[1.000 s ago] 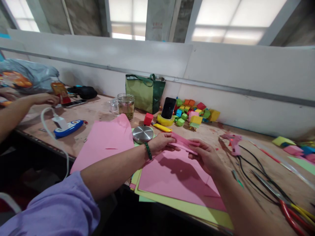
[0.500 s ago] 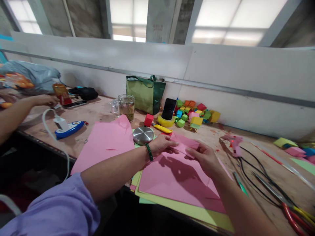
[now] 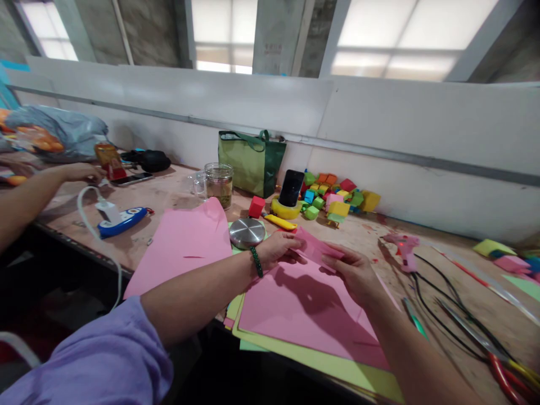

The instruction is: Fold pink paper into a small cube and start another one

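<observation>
Nearest, the paper stack (image 3: 295,309) is lying with a pink sheet on top, and scissors (image 3: 498,368) are lying to its right. Over the stack, the left hand (image 3: 278,248) is pinching one end of a folded pink paper (image 3: 313,246), and the right hand (image 3: 353,269) is pinching its other end. Farther off, right of the stack, a pink glue gun (image 3: 407,253) is resting. Just behind the stack, a steel disc (image 3: 247,232) is lying flat. Well behind the stack, a phone (image 3: 291,188) is leaning back and a green bag (image 3: 240,163) is standing.
</observation>
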